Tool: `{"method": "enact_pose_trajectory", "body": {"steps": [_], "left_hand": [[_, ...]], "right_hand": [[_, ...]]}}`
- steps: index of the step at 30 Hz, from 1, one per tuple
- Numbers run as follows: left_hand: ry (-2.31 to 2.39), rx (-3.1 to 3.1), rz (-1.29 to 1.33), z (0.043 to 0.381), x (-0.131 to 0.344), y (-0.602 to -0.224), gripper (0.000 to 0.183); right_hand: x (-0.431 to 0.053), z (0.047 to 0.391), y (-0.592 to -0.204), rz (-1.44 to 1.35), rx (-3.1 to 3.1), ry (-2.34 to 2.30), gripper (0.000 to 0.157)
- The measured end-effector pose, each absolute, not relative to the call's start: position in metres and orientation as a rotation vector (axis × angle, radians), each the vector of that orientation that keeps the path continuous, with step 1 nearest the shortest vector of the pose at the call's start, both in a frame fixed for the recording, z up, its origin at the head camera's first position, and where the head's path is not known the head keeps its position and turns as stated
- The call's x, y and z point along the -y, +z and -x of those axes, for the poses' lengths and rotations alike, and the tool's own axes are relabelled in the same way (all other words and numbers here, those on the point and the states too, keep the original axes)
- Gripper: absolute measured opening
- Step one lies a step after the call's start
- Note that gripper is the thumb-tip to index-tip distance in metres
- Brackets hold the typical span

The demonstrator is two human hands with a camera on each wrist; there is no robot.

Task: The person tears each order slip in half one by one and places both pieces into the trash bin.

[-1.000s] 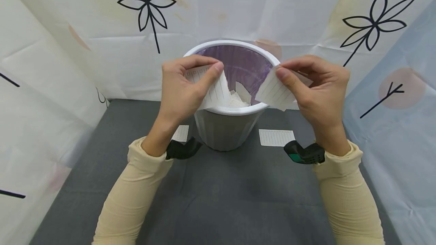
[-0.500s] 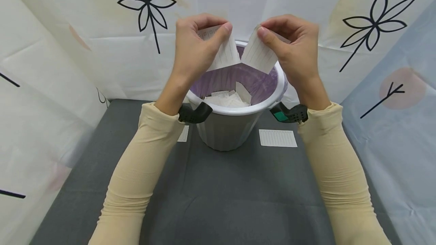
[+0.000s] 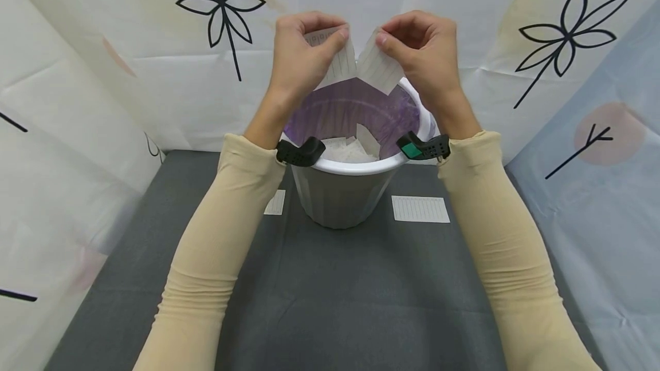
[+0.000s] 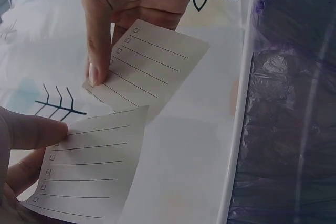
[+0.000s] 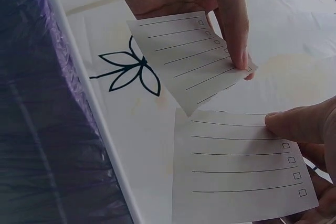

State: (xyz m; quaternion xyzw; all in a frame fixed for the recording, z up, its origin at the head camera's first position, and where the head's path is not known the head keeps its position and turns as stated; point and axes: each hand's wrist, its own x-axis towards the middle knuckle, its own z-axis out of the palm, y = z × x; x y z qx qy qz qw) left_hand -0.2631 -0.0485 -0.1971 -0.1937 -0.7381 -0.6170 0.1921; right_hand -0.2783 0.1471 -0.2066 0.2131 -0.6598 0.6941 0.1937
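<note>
In the head view my left hand (image 3: 303, 59) pinches a lined piece of paper (image 3: 340, 68) between thumb and fingers. My right hand (image 3: 430, 60) pinches a second lined piece of paper (image 3: 380, 70) the same way. Both hang tilted above the far side of a white bin (image 3: 337, 199), their lower corners meeting in this view. Printed lines and small checkboxes show on the left hand's piece (image 4: 86, 174) and on the right hand's piece (image 5: 244, 169). Inside the bin, a purple liner (image 3: 335, 105) covers the wall and white paper scraps (image 3: 348, 150) lie in a heap.
Lined paper slips lie on the dark grey tabletop (image 3: 350, 291): one slip (image 3: 420, 209) right of the bin, another slip (image 3: 275, 203) left of it, partly behind the left sleeve. A white cloth (image 3: 154, 90) with plant drawings hangs behind and around.
Both hands have risen and drawn together from beside the rim, bringing the paper pieces from wide apart to corner against corner. The bin and slips have stayed put.
</note>
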Motion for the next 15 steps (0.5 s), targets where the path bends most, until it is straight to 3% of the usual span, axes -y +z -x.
{"method": "enact_pose_trajectory", "body": {"steps": [15], "left_hand": [[-1.816, 2.169, 0.471, 0.2731, 0.0536, -0.1979, 0.02]], "right_hand": [[-0.1443, 0.2798, -0.2173, -0.637, 2.003, 1.853, 0.008]]}}
